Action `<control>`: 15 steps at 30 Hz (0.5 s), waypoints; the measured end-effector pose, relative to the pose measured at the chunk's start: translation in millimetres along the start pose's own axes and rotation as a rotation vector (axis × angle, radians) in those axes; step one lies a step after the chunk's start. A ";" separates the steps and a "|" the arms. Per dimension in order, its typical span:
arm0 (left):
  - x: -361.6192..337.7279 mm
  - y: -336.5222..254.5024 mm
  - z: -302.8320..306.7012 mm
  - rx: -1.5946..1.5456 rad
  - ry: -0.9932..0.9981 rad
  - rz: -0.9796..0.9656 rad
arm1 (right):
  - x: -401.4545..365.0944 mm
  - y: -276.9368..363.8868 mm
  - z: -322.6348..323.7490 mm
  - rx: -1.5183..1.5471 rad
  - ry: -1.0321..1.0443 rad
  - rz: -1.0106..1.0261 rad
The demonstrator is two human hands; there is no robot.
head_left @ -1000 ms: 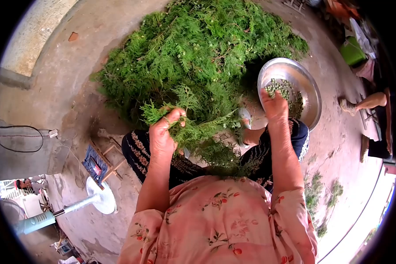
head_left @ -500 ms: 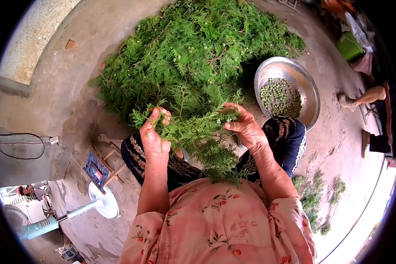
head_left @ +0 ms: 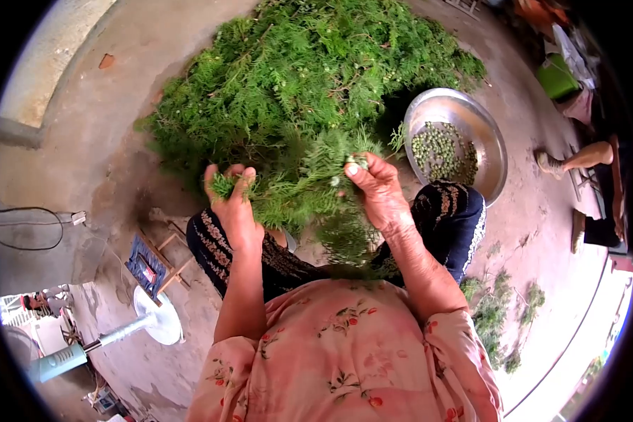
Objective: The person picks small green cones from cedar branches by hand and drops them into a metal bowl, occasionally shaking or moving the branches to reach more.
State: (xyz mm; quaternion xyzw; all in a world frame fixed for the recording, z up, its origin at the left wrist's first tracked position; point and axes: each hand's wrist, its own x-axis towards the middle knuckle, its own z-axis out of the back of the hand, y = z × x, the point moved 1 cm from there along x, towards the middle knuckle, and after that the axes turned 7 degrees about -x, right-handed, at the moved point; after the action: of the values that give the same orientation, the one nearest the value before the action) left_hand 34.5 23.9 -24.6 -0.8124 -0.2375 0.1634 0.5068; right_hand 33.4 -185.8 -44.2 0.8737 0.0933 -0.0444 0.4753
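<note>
My left hand [head_left: 233, 211] is closed around one end of a leafy green conifer branch [head_left: 295, 200], whose sprays hang over my lap and are blurred in places. At the branch's other side my right hand [head_left: 383, 193] is pinched, with a small pale green cone [head_left: 357, 162] showing between thumb and fingers. Just beyond both hands lies a large heap of cut conifer branches [head_left: 309, 77]. Right of the heap, beside my knee, a wide metal basin [head_left: 491, 133] holds many small green cones [head_left: 439, 151].
Loose sprigs [head_left: 495, 316] lie on the floor at the right. A standing fan [head_left: 154, 316] and a small wooden stool [head_left: 151, 264] are at the left. Another person's leg [head_left: 587, 155] shows at the far right, near a green container [head_left: 559, 81].
My left hand has moved slightly left and down with the branch. My right hand has turned and drawn a little nearer to the branch's middle, a pale cone now visible in its fingers.
</note>
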 end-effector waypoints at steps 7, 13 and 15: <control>-32.5 -27.8 -29.1 1.063 0.596 -0.732 | 4.7 11.5 -19.1 -0.186 0.063 0.078; -26.5 25.6 -8.5 0.642 0.980 -0.033 | 5.0 9.6 -22.2 -0.339 0.158 0.082; -35.5 20.3 -14.2 0.597 0.911 0.045 | 5.3 9.3 -24.4 -0.416 0.112 0.085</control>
State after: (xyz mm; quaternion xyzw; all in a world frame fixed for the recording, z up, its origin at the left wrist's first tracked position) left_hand 16.6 -13.9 -35.8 -0.6267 0.0800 -0.1339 0.7635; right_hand 40.2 -169.6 -24.1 0.7611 0.0895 0.0444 0.6408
